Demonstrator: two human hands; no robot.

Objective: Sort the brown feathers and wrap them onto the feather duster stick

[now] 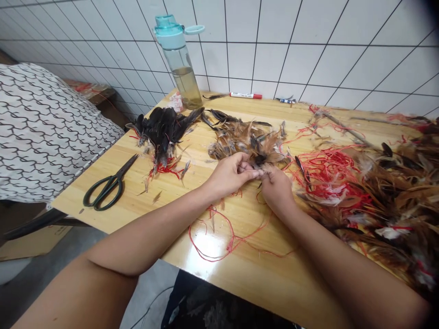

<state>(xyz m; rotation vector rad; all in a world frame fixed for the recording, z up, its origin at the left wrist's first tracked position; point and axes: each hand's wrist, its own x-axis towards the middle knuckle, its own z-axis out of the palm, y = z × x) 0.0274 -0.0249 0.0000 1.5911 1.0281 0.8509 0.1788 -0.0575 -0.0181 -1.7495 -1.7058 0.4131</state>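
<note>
My left hand [230, 173] and my right hand [277, 187] meet over the middle of the wooden table [247, 269]. Both are closed in a pinch on a small bunch of brown and dark feathers [259, 160]. That bunch lies at the near edge of a brown feather pile [240, 137]. A loose red thread [226, 240] loops on the table just below my wrists.
A dark feather bundle [163, 128] tied with red thread lies left of centre, with green-handled scissors [108, 187] nearer the left edge. A large heap of feathers and red thread [377, 192] fills the right side. A water bottle [180, 59], a red marker [245, 95] and a tiled wall stand behind.
</note>
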